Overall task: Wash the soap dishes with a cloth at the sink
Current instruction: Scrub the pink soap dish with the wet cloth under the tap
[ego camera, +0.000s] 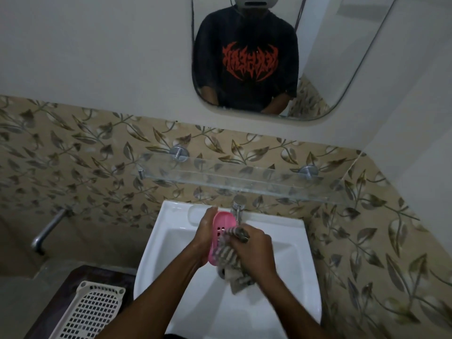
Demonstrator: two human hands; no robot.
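Left of the sink [293, 243], a metal pipe [46, 232] juts from the tiled wall. Nearer the camera, a white perforated basket [90, 311] lies on a dark surface just beside the sink's rim. Over the sink's bowl, the left hand [204, 238] cups a pink dish [220, 231] held on edge, palm behind it and fingers curled over its far end. The dish's slotted inside faces right. A striped cloth [227, 255] is pressed against that inside, and its loose end hangs down into the bowl. Right of the dish, the right hand [256, 250] is bunched tightly round the cloth. A tap [237, 207] stands at the sink's back edge, just beyond the dish. Above the sink, a glass shelf [244, 178] runs along the wall, with a mirror [318, 57] higher up.
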